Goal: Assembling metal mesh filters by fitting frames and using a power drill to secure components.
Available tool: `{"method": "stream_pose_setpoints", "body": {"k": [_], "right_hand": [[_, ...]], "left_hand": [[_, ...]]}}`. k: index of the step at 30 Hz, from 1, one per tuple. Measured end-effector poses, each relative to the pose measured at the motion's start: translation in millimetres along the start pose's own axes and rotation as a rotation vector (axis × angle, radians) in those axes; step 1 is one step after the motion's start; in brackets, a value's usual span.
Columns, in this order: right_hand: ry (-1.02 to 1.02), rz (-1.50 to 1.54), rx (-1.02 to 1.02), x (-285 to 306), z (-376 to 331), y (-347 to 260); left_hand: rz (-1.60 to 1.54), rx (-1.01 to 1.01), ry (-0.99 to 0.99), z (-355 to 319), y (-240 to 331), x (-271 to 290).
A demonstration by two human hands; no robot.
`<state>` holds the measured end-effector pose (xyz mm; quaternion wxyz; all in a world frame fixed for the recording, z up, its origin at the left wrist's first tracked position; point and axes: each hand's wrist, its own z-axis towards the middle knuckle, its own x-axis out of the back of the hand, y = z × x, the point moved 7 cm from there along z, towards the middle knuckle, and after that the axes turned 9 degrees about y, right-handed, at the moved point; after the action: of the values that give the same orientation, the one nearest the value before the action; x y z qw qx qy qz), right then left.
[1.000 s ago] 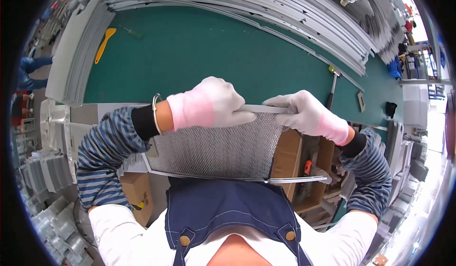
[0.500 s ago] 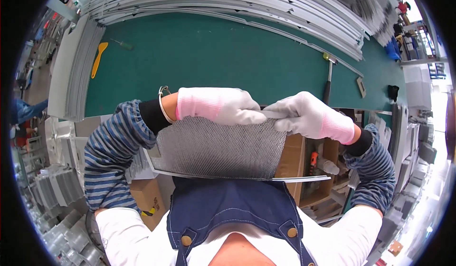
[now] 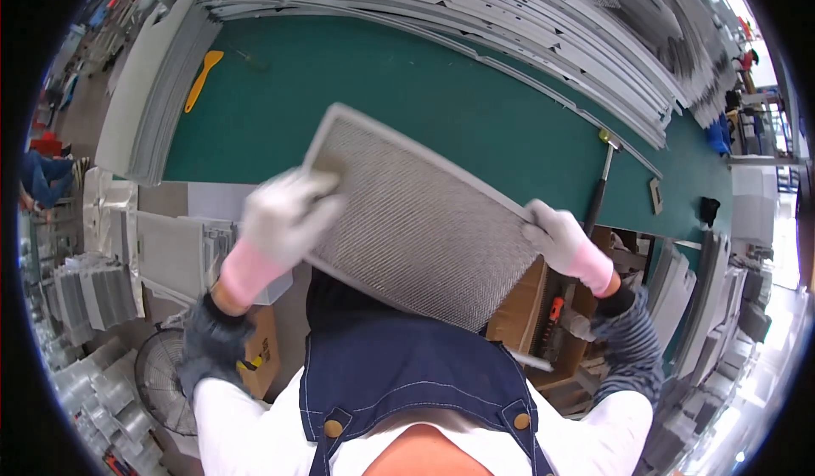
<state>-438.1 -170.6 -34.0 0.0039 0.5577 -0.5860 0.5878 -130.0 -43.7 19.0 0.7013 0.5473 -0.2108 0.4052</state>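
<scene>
Mesh filter panel (image 3: 416, 221), rectangular, grey woven wire inside a thin metal frame, held up in the air above the near edge of the green desk (image 3: 340, 85), tilted so the far corner rises toward the upper left and the flat face turns up to the camera, probably to bring the mesh into clear sight. Left hand (image 3: 284, 213), in a white glove with a pink cuff, clamped on the panel's left edge, fingers curled over the frame near the upper corner. Right hand (image 3: 560, 240), gloved alike, gripping the opposite lower-right edge, fingers wrapped round the rim; a grasp at two opposite edges, likely to keep so wide and thin a sheet from sagging or twisting. Striped sleeves and a dark blue bib apron (image 3: 407, 374) below the panel. On the desk: a yellow scraper (image 3: 204, 78) lying well apart at the far left, a hammer (image 3: 596, 189) with a dark grip at the right, close to the right hand but untouched, and a small flat metal piece (image 3: 656, 196) beyond it. Long stacks of grey metal frame strips (image 3: 475, 26) ranged along the far side of the desk, seemingly stock kept within reach. More grey panels piled at the left edge (image 3: 140, 111). Cardboard box (image 3: 522, 306) under the desk's near edge, with an orange-handled tool (image 3: 553, 308) just beside it.
</scene>
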Motion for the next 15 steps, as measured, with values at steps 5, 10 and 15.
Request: {"method": "stream_pose_setpoints", "body": {"k": [5, 10, 15], "right_hand": [[0.195, 0.123, 0.047, 10.6, -8.4, -5.0], [0.692, 0.444, 0.334, 59.4, 27.0, -94.3], [-0.187, -0.201, 0.135, -45.1, 12.1, -133.9]], "left_hand": [[-0.391, 0.519, -0.010, -104.3, -42.1, -63.2], [-0.634, 0.471, 0.685, 19.1, -10.8, 21.4], [-0.019, -0.572, 0.260, 102.3, 53.1, 100.2]]}}
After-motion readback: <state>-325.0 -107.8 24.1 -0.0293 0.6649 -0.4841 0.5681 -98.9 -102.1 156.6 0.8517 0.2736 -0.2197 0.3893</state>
